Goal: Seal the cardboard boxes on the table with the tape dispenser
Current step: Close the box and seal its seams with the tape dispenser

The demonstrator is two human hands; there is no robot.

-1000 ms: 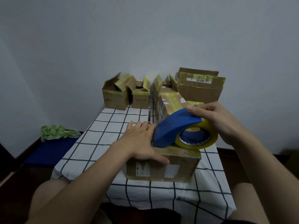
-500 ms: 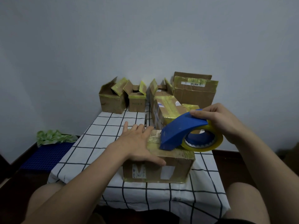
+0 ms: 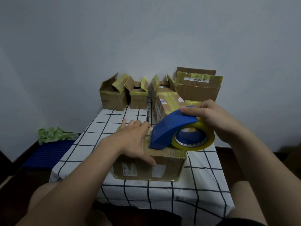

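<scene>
The left hand (image 3: 133, 141) is lying flat on top of the nearest cardboard box (image 3: 162, 168). Its fingers are stretching straight across the lid, its thumb is reaching down over the front face, and it is pressing the box onto the checked worktop (image 3: 203, 176).

Just to the right of it, the right hand (image 3: 216, 119) is gripping the blue tape dispenser (image 3: 169, 128), with fingers curling over the top and around the yellow tape roll (image 3: 210, 141). The dispenser's lower front edge is touching the box top right beside the left hand. The roll is hanging out past the box's right edge, under the right palm.

Beyond the fingertips of both hands, a taped box (image 3: 167, 105) is standing close behind the dispenser. Farther back, beyond the left hand, two small open boxes (image 3: 112, 98) are sitting against the wall with flaps up. A large box (image 3: 197, 90) is standing beyond the right hand.

Far to the left of the left arm, down on the floor, a green cloth (image 3: 53, 134) is lying at the far edge of a blue mat (image 3: 47, 154).
</scene>
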